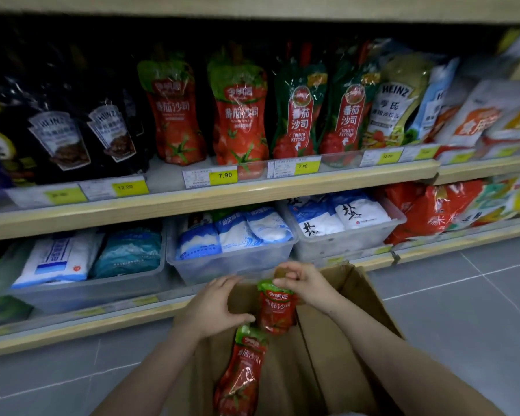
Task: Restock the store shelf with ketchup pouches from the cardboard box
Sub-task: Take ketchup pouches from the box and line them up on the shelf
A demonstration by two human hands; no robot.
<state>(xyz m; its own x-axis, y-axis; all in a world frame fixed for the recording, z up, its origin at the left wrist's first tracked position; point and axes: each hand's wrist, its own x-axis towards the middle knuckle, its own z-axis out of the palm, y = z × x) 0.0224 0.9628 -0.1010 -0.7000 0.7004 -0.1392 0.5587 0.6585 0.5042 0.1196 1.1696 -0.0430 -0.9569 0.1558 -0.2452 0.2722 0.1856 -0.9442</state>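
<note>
An open cardboard box [354,298] stands on the floor in front of the shelves. Over it my right hand [305,283] pinches the green top of a red ketchup pouch [276,310], which hangs upright. My left hand [215,306] hovers just left of that pouch with its fingers loosely spread; its thumb reaches toward the pouch's lower edge. A second ketchup pouch [242,373] lies inside the box below my left hand. On the middle shelf [210,199] two matching red pouches [239,115] stand side by side above a 7.90 price tag.
Dark Heinz pouches [60,136] stand left of the ketchup, and green-and-red ketchup pouches [300,112] stand to its right. Clear bins of salt bags [231,235] fill the lower shelf just behind the box. Grey tiled floor [463,295] extends to the right.
</note>
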